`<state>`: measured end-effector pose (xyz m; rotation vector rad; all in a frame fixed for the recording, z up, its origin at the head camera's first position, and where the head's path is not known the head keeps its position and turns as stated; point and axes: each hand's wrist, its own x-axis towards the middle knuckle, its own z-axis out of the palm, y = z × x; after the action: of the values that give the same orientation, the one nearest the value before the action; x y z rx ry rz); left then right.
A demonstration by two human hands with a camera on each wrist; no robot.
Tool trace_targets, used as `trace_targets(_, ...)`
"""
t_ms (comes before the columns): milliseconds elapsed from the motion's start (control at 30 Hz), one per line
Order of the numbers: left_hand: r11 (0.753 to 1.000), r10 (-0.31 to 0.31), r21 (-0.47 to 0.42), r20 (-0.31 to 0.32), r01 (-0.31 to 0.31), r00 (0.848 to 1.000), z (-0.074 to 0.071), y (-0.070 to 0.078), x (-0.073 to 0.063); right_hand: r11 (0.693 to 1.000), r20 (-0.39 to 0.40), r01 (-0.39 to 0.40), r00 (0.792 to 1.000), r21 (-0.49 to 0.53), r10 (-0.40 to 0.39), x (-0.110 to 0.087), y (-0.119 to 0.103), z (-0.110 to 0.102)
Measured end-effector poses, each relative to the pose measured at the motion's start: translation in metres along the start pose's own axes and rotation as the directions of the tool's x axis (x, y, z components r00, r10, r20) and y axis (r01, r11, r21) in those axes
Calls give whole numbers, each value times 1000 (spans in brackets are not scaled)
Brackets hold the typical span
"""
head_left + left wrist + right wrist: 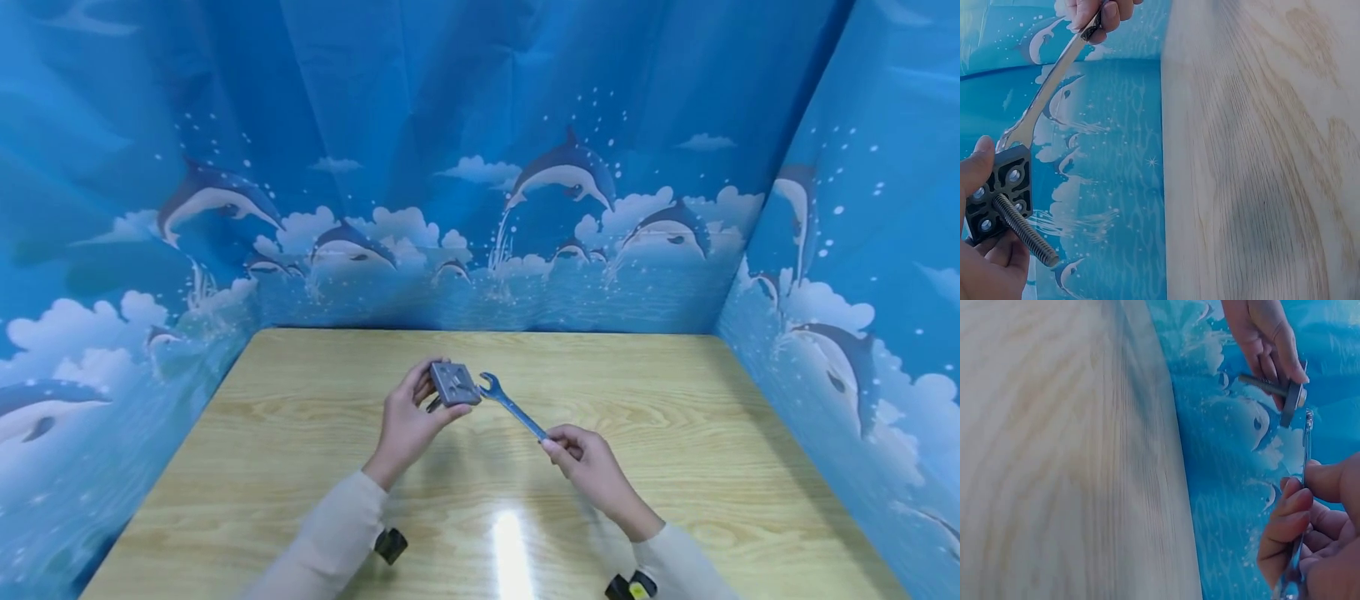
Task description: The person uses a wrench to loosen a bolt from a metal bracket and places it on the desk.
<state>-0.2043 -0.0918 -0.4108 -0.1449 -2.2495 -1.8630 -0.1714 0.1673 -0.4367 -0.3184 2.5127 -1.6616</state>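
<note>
My left hand [408, 421] grips a small dark grey square plate [453, 383] by its edges, raised over the table. In the left wrist view, round metal-lined holes show near the plate's corners. A threaded bolt [1025, 231] sticks out of the plate's middle, on the side away from the bolt head. My right hand [588, 467] holds a metal open-end wrench [517, 411] near its lower end, thumb against the fingers. The wrench's open jaw points up and left, close beside the plate's right edge. The wrench's far end is hidden in the right palm.
The wooden table [315, 417] lies under both hands. Blue dolphin-print curtains [480, 167] stand around its back and sides. A small black device [391, 546] sits at the left wrist, and another [632, 587] at the right wrist.
</note>
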Motion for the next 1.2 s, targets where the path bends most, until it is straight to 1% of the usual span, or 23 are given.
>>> trace_targets(100, 999, 46, 15, -9, -46, 999, 2, 0, -3, 998, 25, 2, 1000, 58, -4, -5, -2, 4)
trace_targets(233, 994, 98, 40, -21, -97, 995, 4, -2, -7, 994, 35, 10, 999, 109, -14, -10, -4, 11)
trace_targets(300, 993, 116, 35, -22, -115, 993, 4, -3, -8, 992, 33, 8, 999, 128, -12, -11, -6, 14)
trace_targets(467, 990, 139, 25, -31, -138, 990, 6, -3, -9, 984, 28, -19, 1000, 179, 14, -12, -9, 22)
trace_targets(700, 976, 218, 40, -58, -216, 974, 9, -4, -9, 968, 34, -37, 999, 248, 29, -14, -11, 30)
trace_targets(800, 972, 233, 54, -62, -230, 971, 9, -5, -10, 965, 42, -39, 999, 259, 29, -14, -11, 33)
trace_targets(867, 973, 228, 57, -69, -224, 971, 9, -5, -11, 964, 53, -47, 998, 261, 35, -14, -12, 35)
trace_targets(1033, 973, 228, 54, -93, -223, 969, 10, -6, -13, 954, 105, -91, 992, 287, 63, -14, -13, 41)
trace_targets(1200, 962, 271, 63, -103, -265, 957, 11, -9, -16, 936, 167, -126, 983, 329, 73, -16, -15, 47)
